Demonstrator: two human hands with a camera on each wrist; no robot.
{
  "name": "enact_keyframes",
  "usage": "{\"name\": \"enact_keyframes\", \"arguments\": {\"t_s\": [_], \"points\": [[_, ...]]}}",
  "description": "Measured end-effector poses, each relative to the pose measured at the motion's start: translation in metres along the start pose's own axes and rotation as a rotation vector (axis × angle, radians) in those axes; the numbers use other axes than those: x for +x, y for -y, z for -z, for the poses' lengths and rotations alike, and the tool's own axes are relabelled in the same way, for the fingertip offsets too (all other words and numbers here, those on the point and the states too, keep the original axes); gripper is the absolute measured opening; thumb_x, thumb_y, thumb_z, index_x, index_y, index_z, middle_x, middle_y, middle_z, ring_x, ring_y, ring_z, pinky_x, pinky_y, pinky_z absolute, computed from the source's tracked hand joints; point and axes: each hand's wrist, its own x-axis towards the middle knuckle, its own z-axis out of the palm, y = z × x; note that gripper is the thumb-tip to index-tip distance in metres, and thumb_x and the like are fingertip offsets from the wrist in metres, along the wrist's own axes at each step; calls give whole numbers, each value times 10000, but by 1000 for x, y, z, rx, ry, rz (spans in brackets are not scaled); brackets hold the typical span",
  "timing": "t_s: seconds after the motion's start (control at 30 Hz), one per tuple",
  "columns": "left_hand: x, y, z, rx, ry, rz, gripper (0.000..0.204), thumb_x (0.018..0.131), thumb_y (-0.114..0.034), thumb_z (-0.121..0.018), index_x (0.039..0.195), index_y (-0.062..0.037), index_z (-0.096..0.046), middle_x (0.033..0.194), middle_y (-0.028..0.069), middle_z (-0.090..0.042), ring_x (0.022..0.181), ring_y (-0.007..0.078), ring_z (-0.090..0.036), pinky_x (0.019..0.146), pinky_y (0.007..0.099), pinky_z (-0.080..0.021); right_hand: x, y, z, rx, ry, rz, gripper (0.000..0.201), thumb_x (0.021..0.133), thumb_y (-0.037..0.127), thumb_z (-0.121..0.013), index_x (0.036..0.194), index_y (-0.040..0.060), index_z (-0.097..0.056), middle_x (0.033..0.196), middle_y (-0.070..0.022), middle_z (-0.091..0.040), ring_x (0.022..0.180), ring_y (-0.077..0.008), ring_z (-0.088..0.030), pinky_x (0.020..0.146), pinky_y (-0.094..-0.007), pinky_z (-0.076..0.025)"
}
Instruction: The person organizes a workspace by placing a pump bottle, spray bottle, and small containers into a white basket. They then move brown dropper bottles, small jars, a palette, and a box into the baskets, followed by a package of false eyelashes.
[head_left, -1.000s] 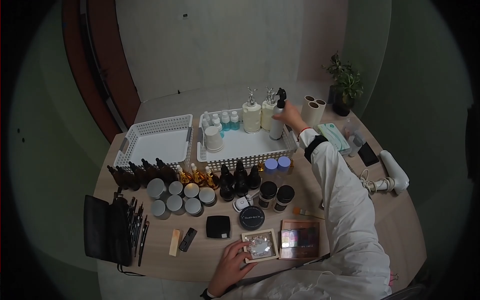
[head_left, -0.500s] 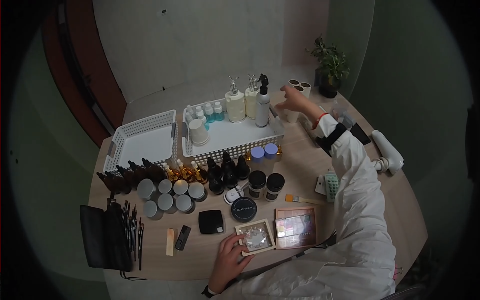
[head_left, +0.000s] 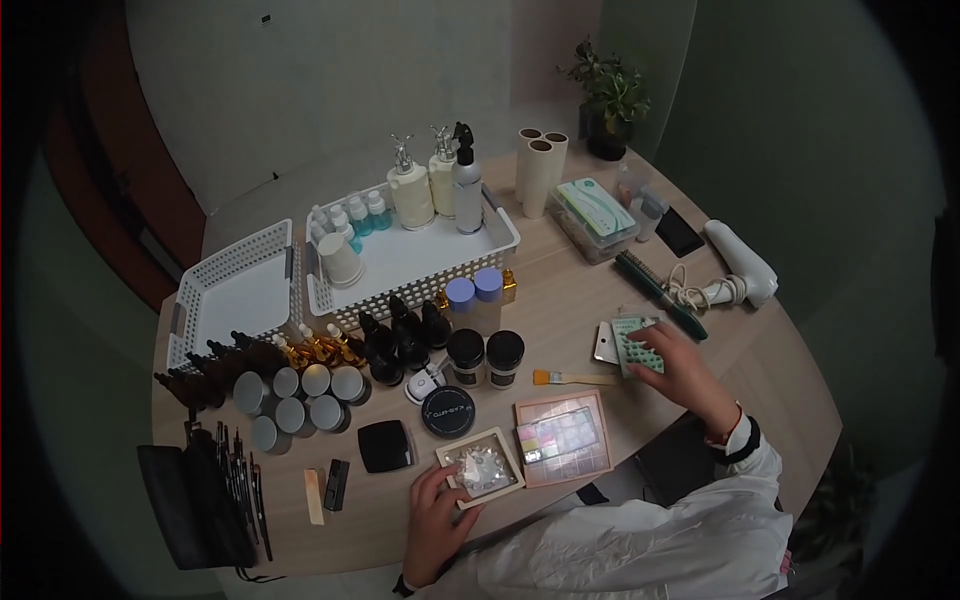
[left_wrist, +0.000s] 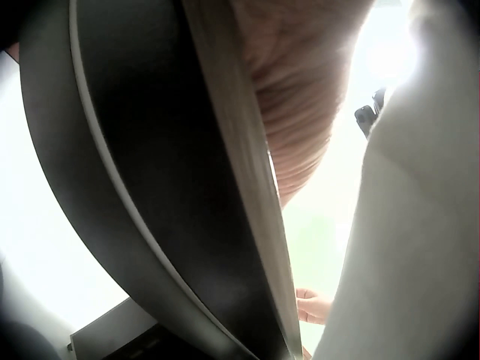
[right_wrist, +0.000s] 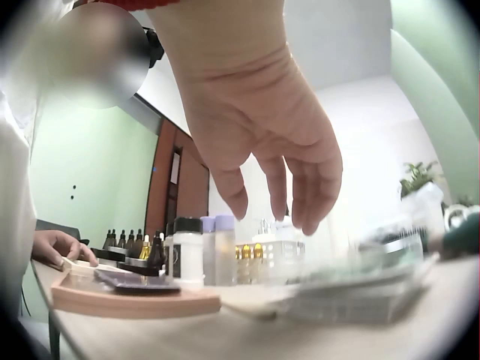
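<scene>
My right hand (head_left: 690, 378) is over the green-dotted pack (head_left: 637, 350) at the right of the table. In the right wrist view this hand (right_wrist: 262, 142) hangs with fingers spread and bent downward, holding nothing, above the blurred clear packs (right_wrist: 352, 289). My left hand (head_left: 436, 522) rests its fingers on the left edge of a small cream-framed box (head_left: 496, 493) with clear, shiny pieces inside. To the right of that box lies a pink palette (head_left: 563, 440). The left wrist view shows mostly the table's edge (left_wrist: 251, 172) and part of the palm (left_wrist: 300, 82).
A white basket (head_left: 400, 290) holds pump bottles, a spray bottle (head_left: 467, 195) and small bottles; another basket (head_left: 235, 280) stands left. Jars, dropper bottles and brushes (head_left: 245, 470) cover the left side. A green hairbrush (head_left: 661, 295), hair dryer (head_left: 740, 265) and tissue box (head_left: 595, 215) lie right.
My right hand has let go of the spray bottle, which stands in the basket, and has come back toward me over the green-dotted pack. The head view has shifted right. My left hand stays at the framed box.
</scene>
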Motion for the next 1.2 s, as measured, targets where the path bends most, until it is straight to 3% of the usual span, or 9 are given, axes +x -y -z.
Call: {"name": "enact_keyframes", "arguments": {"t_s": [0.07, 0.1, 0.2, 0.37, 0.47, 0.73, 0.87, 1.2], "points": [[0, -1, -1, 3, -3, 2, 225, 716, -123, -763, 839, -59, -585, 1218, 113, -514, 1184, 351, -451, 954, 416, -406, -15, -8, -18, 55, -38, 11, 265, 772, 113, -696, 996, 27, -583, 983, -144, -563, 904, -336, -577, 780, -379, -480], [0, -1, -1, 3, -2, 5, 225, 716, -122, -763, 839, -59, -585, 1218, 114, -513, 1184, 351, -452, 953, 416, -407, -21, -12, -28, 101, -138, 39, 185, 773, 104, -688, 907, 22, -590, 922, -136, -566, 866, -324, -573, 754, -379, -475], [-1, -2, -3, 1, -4, 13, 225, 717, -118, -763, 839, -57, -584, 1219, 117, -509, 1185, 352, -453, 951, 415, -410, -33, -20, -52, 81, -267, 60, 162, 766, 91, -687, 888, 30, -599, 893, -131, -572, 845, -310, -573, 733, -370, -475], [-2, -3, -4, 1, -14, 27, 226, 718, -111, -762, 840, -53, -581, 1221, 122, -504, 1188, 353, -454, 947, 414, -415, -44, -22, -82, 57, -283, 146, 188, 754, 89, -687, 915, 30, -607, 910, -128, -585, 830, -299, -578, 721, -365, -479], [-2, -4, -4, 1, -16, 37, 227, 718, -107, -762, 840, -51, -580, 1222, 124, -500, 1189, 354, -455, 945, 414, -418, -48, -22, -89, 98, -274, 171, 214, 758, 108, -688, 937, 22, -609, 915, -130, -586, 851, -302, -579, 738, -376, -482], [-2, -5, -4, -1, -41, 73, 228, 719, -96, -762, 841, -46, -576, 1225, 132, -491, 1192, 356, -458, 939, 412, -426, -40, -22, -82, 177, -131, 192, 451, 781, 222, -701, 1164, 30, -561, 1174, -146, -557, 1063, -321, -557, 879, -384, -474], [-2, -4, -4, -2, -70, 94, 229, 720, -91, -762, 842, -43, -574, 1227, 136, -486, 1194, 357, -459, 936, 411, -430, -40, -28, -82, 204, -30, 210, 448, 793, 256, -696, 1172, 55, -566, 1189, -126, -553, 1061, -310, -541, 908, -393, -438], [-1, -6, -8, -9, -87, 110, 231, 721, -78, -761, 843, -37, -570, 1231, 145, -475, 1198, 359, -463, 929, 409, -441, -38, -28, -79, 223, 25, 210, 462, 786, 285, -699, 1177, 77, -569, 1187, -105, -558, 1072, -294, -529, 915, -384, -414]]}}
